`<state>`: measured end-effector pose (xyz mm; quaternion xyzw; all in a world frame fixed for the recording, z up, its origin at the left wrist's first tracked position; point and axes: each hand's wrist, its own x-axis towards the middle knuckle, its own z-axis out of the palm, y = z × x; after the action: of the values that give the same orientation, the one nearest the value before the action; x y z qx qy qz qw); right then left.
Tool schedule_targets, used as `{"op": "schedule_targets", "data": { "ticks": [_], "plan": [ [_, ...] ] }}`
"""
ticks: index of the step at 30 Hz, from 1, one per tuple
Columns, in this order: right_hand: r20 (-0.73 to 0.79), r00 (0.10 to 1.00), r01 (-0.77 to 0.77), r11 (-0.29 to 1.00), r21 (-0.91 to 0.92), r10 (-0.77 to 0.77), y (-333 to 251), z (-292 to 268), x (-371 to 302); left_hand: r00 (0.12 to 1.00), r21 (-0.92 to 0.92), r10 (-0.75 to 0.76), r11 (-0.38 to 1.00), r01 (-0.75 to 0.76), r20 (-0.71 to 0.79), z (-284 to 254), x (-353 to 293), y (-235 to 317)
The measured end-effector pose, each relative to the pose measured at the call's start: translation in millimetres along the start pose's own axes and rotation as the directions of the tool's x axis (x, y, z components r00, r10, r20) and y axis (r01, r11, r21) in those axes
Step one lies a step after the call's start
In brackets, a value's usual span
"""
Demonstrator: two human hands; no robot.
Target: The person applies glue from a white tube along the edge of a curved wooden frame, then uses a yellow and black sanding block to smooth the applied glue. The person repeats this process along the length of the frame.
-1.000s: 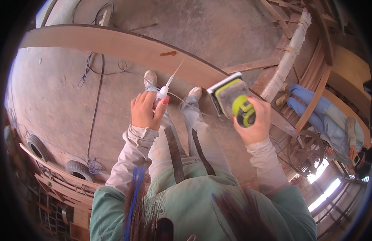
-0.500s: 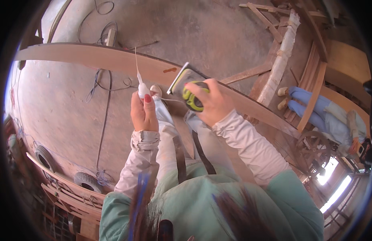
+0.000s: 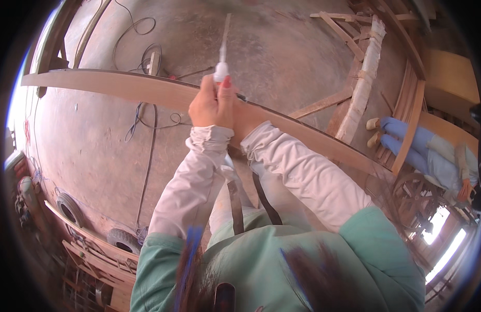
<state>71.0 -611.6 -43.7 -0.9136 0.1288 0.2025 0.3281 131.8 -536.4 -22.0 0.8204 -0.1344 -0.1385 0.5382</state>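
Observation:
My left hand [image 3: 212,106] is closed around a small white bottle [image 3: 220,72] with a long thin nozzle, which points away from me above the far floor. Thumb and fingers grip the bottle near its white neck. Just behind and to the right, my right hand [image 3: 245,115] is over the long wooden board [image 3: 162,89]; my left hand covers its fingers. A small dark edge shows just past the hands on the board, too little to tell what it is. The sander from the earlier frame is hidden from sight.
The board crosses from left to right in front of me. Cables [image 3: 153,156] lie on the concrete floor. Tires [image 3: 69,209] and planks [image 3: 95,260] are at lower left. Wooden frames [image 3: 362,83] stand at right, where another person in blue trousers [image 3: 406,135] works.
My left hand has moved right and away from me with the bottle, in front of my right hand. My right hand has shifted left, and the sander has gone from view.

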Motion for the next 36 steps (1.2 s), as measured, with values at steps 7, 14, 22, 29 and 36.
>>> {"op": "schedule_targets", "data": {
  "ticks": [7,14,22,29,36],
  "plan": [
    [-0.047,0.998,-0.043,0.998,-0.035,0.042,18.3,-18.6,-28.2,0.993,0.064,0.094,0.993,-0.099,0.077,26.9,-7.0,7.2],
    [-0.148,0.988,-0.053,0.997,-0.05,0.045,60.1,-6.4,-64.3,0.965,0.084,0.157,0.98,-0.178,0.211,49.4,-30.5,24.6],
    [-0.131,0.99,-0.063,0.987,-0.15,0.044,39.5,-19.5,-43.6,0.978,0.12,0.123,0.982,-0.144,0.171,35.2,-10.3,22.6],
    [-0.16,0.987,-0.033,0.999,-0.026,0.028,-12.0,-21.8,13.6,0.986,0.062,0.163,0.985,-0.162,-0.02,-3.6,30.5,-1.9],
    [-0.057,0.998,0.02,0.992,-0.126,-0.027,29.3,-27.6,-19.7,0.98,0.051,0.19,0.98,-0.193,0.054,24.1,4.3,15.7]
  ]
}}
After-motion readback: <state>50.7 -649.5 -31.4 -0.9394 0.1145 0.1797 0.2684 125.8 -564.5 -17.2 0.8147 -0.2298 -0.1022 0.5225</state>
